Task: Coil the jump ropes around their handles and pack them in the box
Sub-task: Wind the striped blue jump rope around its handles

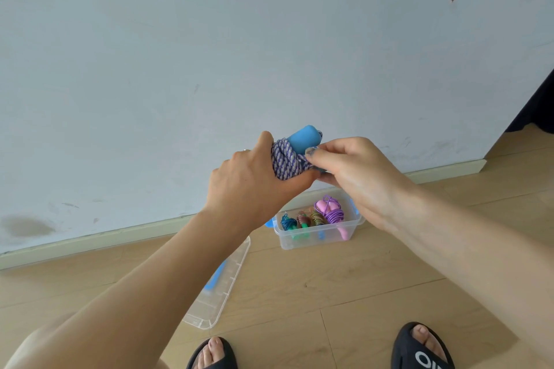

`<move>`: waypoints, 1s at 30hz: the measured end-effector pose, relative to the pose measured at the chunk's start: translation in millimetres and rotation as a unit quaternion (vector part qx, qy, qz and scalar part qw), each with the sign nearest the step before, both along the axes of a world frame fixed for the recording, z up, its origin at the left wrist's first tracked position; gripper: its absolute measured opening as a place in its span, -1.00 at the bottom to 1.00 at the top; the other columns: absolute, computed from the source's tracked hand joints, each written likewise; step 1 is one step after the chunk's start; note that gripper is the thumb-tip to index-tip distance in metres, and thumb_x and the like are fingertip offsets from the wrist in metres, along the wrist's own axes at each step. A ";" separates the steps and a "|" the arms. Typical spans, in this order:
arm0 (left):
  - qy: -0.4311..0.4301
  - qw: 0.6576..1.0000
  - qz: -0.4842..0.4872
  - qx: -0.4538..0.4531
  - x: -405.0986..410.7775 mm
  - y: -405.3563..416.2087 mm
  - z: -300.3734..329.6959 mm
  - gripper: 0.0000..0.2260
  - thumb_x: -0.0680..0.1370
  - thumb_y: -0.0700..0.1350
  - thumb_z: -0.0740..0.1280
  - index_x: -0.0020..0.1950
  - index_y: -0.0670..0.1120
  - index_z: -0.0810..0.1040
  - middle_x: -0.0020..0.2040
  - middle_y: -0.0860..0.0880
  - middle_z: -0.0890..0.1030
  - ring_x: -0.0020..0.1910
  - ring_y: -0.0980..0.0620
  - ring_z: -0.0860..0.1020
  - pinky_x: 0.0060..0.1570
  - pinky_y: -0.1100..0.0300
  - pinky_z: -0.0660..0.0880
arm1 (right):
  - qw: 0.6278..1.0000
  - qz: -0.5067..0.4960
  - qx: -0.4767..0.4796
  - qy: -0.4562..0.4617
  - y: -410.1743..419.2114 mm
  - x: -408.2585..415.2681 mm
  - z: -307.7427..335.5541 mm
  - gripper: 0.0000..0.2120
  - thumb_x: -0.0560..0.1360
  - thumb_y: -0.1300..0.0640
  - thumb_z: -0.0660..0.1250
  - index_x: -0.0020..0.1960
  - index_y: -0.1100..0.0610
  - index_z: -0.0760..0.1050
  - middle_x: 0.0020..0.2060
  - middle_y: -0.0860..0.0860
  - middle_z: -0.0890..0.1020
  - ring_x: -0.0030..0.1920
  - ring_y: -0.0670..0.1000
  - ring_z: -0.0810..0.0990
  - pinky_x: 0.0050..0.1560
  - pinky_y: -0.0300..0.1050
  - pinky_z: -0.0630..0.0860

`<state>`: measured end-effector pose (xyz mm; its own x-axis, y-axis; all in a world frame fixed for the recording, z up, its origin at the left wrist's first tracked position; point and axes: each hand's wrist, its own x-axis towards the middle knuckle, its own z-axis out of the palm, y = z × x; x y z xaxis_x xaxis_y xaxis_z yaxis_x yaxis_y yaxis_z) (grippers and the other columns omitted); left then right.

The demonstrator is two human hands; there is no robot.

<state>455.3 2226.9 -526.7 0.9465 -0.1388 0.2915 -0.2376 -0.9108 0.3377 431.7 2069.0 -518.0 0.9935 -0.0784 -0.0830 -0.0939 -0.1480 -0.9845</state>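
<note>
A purple-and-white rope is coiled around blue handles, held in the air above the clear box; the left hand grips the bundle and hides its lower part, while the right hand pinches a strand beside the handles. The box on the wooden floor holds several coiled ropes, too small and overlapped to count. The clear lid lies to its left, partly behind the left forearm.
</note>
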 end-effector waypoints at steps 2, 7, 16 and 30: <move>0.074 0.996 -0.003 -0.055 1.4 -2.2 -0.3 -0.41 0.28 0.54 0.24 -0.15 0.01 0.33 -0.30 0.04 0.57 -0.28 -0.01 0.55 -0.31 0.08 0.46 | 1.000 -0.009 0.024 -0.011 0.9 1.4 1.2 -0.77 0.57 0.14 0.32 -0.04 0.31 0.63 -0.11 0.15 0.73 -0.11 -0.03 0.71 0.23 0.04 0.57; 0.230 0.949 -0.058 -0.209 10.6 -4.5 -3.8 -0.41 0.26 0.50 0.31 -0.10 0.00 0.53 -0.25 0.08 0.66 -0.26 0.06 0.57 -0.24 0.07 0.57 | 0.997 -0.036 -0.022 -0.070 6.7 5.0 1.3 -0.58 0.44 -0.04 0.27 -0.05 0.36 0.54 -0.11 0.35 0.64 -0.13 0.25 0.65 0.08 0.30 0.58; 0.103 0.993 -0.041 -0.036 1.2 -4.2 -1.4 -0.49 0.29 0.46 0.25 -0.18 0.01 0.37 -0.30 0.05 0.57 -0.29 0.01 0.55 -0.30 0.09 0.49 | 0.933 0.002 -0.283 -0.222 0.9 7.8 -18.6 -0.95 0.57 0.21 0.32 -0.07 0.16 0.48 0.17 -0.04 0.41 0.18 -0.07 0.44 -0.04 -0.51 0.27; 0.223 0.967 -0.055 -0.111 35.0 -8.0 -30.6 -0.40 0.25 0.53 0.27 -0.11 0.02 0.47 -0.18 0.04 0.62 -0.18 0.03 0.59 -0.18 0.06 0.55 | 0.954 0.023 -0.265 -0.141 -22.4 26.9 -15.3 -0.90 0.56 0.12 0.33 0.06 0.02 0.53 0.16 -0.09 0.53 0.22 -0.13 0.47 0.25 -0.17 0.41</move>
